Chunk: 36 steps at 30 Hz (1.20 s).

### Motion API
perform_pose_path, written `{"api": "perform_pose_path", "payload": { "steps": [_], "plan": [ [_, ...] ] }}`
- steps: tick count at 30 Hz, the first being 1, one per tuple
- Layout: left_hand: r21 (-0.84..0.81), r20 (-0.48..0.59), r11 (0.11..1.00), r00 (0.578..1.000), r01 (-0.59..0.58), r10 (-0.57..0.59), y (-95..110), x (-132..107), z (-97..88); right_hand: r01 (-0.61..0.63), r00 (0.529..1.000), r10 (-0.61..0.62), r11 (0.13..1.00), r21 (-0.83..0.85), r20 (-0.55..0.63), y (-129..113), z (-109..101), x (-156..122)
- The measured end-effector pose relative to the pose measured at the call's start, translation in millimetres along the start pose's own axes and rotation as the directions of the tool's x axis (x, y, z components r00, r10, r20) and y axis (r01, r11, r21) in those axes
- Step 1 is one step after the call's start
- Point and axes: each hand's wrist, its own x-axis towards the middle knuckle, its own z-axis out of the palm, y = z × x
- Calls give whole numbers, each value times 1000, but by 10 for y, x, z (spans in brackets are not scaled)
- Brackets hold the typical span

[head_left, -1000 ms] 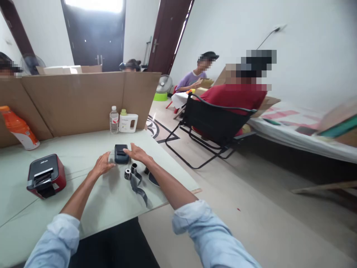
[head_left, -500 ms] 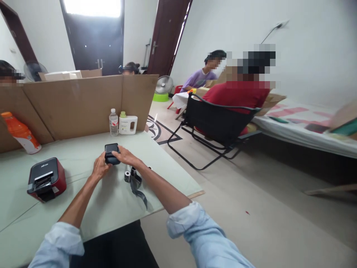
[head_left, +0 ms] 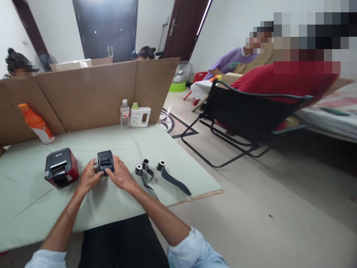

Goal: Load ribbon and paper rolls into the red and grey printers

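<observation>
In the head view, the small black box [head_left: 106,160] is on the near part of the table [head_left: 25,212], between the two hands. The right hand [head_left: 122,174] pinches it, with the fingers along its right side and the thumb on its near edge. The left hand [head_left: 89,175] is curved at the left side with its fingers a bit spread. Its thumb is by the near left corner, but I cannot tell if it presses there. Having a hand on each side probably helps stop the box from tipping. I cannot tell if the box is lifted.

To the left is a red and black machine [head_left: 60,167], out of the hands' way. To the right are three little rolls [head_left: 161,165] with dark strips [head_left: 175,181] coming off. They stand on their flat ends, maybe so they won't roll off.

At the far side are an orange bottle [head_left: 37,124], a clear bottle [head_left: 125,115] and a white jug [head_left: 136,118]. They are by the cardboard wall [head_left: 97,93], maybe to leave room for the hands. The wall seems to keep this table apart from the people behind it.
</observation>
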Motion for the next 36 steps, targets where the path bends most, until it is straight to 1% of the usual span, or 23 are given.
{"api": "perform_pose_path", "payload": {
  "steps": [2, 4, 5, 6, 8, 11, 13, 14, 18, 22, 26, 32, 36],
  "plan": [
    [-17, -3, 1000, 1000, -16, 16, -52, 60, -49, -21, 999, 21, 1000, 2, -32, -100, 41, -195],
    [-44, 7, 998, 999, -51, 51, -97, 126, -87, 24, 999, -24, 1000, 11, -34, -150, 86, -352],
    [-58, 11, 996, 998, -67, 68, -117, 157, -99, 50, 998, -49, 999, 13, -34, -136, 101, -399],
    [-71, 10, 994, 997, -78, 79, -135, 183, -106, 71, 997, -71, 997, 11, -39, -90, 104, -420],
    [-89, 4, 992, 996, -89, 90, -163, 221, -105, 93, 993, -93, 996, -6, -68, 83, 67, -392],
    [-107, 17, 991, 997, -76, 78, -171, 228, -77, 86, 987, -89, 996, -33, -131, 399, -47, -248],
    [-121, 34, 990, 997, -66, 70, -151, 204, -46, 94, 982, -97, 995, -27, -163, 524, -81, -152],
    [-133, 41, 989, 996, -68, 74, -137, 187, -29, 109, 979, -111, 994, -19, -170, 547, -71, -118],
    [-190, 32, 976, 993, -108, 116, -100, 121, 20, 186, 974, -180, 982, 34, -139, 488, 105, -83],
    [-225, 15, 967, 992, -118, 124, -115, 82, 19, 153, 982, -146, 987, 48, -123, 460, 257, -118],
    [-256, 1, 959, 992, -120, 125, -105, 66, 13, 160, 982, -157, 987, 18, -108, 496, 268, -141],
    [-288, -49, 952, 995, -100, 90, -67, 103, 21, 166, 981, -165, 986, 1, -103, 499, 251, -147],
    [-274, -30, 959, 998, -70, 64, -86, 138, 0, 162, 981, -161, 987, 5, -108, 494, 254, -155]
  ]
}}
